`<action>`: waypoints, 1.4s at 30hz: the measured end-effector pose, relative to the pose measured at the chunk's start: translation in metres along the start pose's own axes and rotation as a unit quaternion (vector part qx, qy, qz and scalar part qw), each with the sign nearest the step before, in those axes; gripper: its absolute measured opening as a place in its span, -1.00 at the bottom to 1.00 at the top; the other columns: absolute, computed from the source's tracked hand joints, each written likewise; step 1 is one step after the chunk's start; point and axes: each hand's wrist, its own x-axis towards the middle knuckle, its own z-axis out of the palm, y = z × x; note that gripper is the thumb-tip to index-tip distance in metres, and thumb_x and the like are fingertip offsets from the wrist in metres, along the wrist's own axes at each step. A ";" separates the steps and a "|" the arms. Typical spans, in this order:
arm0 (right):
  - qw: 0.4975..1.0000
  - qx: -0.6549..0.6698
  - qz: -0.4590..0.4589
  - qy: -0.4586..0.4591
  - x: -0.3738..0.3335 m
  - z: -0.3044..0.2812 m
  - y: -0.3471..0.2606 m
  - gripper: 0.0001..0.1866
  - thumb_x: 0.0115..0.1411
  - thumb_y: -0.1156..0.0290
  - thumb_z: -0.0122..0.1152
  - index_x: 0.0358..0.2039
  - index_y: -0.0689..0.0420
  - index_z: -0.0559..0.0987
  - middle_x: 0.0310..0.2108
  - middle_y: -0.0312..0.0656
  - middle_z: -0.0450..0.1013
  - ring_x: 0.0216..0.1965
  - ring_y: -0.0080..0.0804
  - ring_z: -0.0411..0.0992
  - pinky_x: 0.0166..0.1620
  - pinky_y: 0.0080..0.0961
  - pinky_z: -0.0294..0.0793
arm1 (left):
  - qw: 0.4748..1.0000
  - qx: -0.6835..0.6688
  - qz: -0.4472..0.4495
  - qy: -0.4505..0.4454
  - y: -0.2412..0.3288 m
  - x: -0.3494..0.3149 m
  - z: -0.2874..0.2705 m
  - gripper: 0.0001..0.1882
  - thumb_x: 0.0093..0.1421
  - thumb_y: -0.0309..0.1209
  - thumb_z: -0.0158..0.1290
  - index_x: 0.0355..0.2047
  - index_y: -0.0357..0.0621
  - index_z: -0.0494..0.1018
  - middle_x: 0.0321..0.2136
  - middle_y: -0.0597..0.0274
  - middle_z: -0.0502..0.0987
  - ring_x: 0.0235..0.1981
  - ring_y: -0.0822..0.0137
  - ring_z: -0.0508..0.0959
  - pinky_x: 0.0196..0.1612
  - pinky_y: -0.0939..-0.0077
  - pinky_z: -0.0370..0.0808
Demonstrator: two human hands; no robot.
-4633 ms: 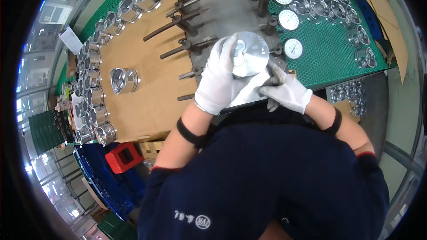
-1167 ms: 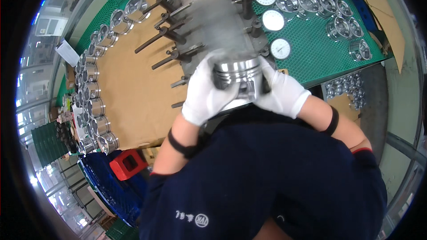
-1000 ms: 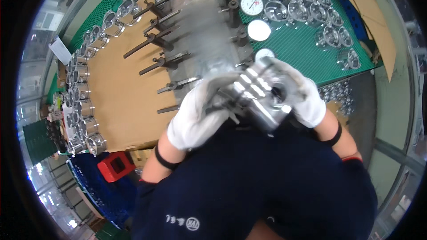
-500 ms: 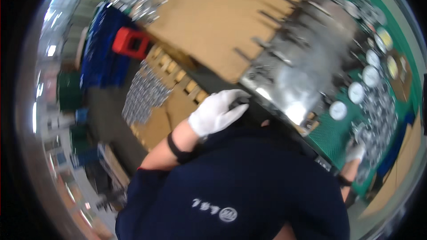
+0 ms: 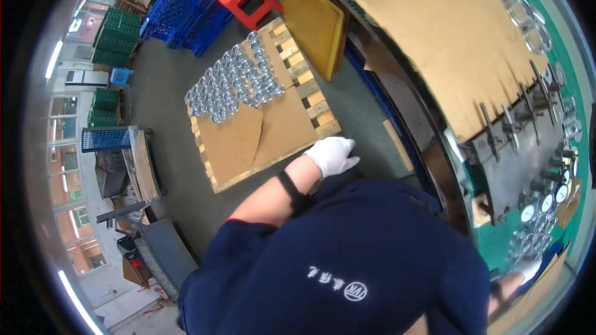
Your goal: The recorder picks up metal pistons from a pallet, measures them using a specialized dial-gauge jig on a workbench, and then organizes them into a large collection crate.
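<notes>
My left hand (image 5: 334, 156), in a white glove, hangs beside the near corner of a wooden pallet (image 5: 222, 181). Its thumb and fingers are apart, with nothing visible between them. Far to the right, my gloved right hand (image 5: 528, 267) reaches to a cluster of shiny metal rings (image 5: 532, 236) on the green mat (image 5: 490, 242). Its fingers are blurred and partly hidden by the rings, so a grip cannot be made out. Just beyond the rings stand several round white dial gauges (image 5: 546, 203) beside a grey metal fixture plate (image 5: 510, 183) with dark bars.
Rows of metal rings (image 5: 233, 80) stand on cardboard on the pallet. Beyond it are a red stool (image 5: 245, 0), a yellow board (image 5: 313, 22) and blue plastic pallets (image 5: 192, 9). Cardboard (image 5: 434, 31) covers the workbench, with more rings (image 5: 521, 12) along its far edge.
My view has swung so that the pallet and floor show more fully and the fixture sits farther right. My right hand remains among the rings; the left hand's fingers are less spread.
</notes>
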 end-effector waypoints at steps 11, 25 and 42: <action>0.771 -0.203 -0.220 -0.562 -0.490 0.364 0.073 -0.60 0.32 0.45 0.02 0.16 0.20 0.43 -0.29 -0.24 0.49 -0.45 -0.58 0.43 -0.36 -0.64 0.44 | 0.947 -0.191 -0.070 0.247 -0.178 -0.080 -0.041 -0.65 0.23 -0.21 0.08 -0.10 -0.19 0.52 -0.24 -0.04 0.62 -0.19 0.05 0.62 -0.08 0.26 0.54; 0.044 -0.397 -0.338 -0.852 -0.713 0.518 0.278 -0.62 0.21 0.47 0.16 0.07 0.15 0.51 -0.28 -0.13 0.57 -0.22 -0.37 0.54 -0.07 -0.47 0.49 | 0.836 -0.229 -0.133 0.481 -0.033 -0.388 -0.202 -0.76 -0.13 -0.40 0.25 -0.42 -0.22 0.53 -0.36 0.08 0.58 -0.31 0.09 0.60 -0.35 0.38 0.57; 0.048 -0.506 -0.519 -0.687 -0.775 0.553 0.346 -0.64 0.23 0.38 0.15 0.05 0.02 0.53 -0.22 0.03 0.57 -0.20 -0.10 0.56 -0.07 -0.33 0.50 | 0.526 -0.576 -0.373 0.503 -0.450 -0.322 0.093 -0.68 0.33 -0.39 0.01 -0.02 -0.38 0.44 -0.21 0.00 0.59 -0.21 0.28 0.61 -0.11 0.46 0.57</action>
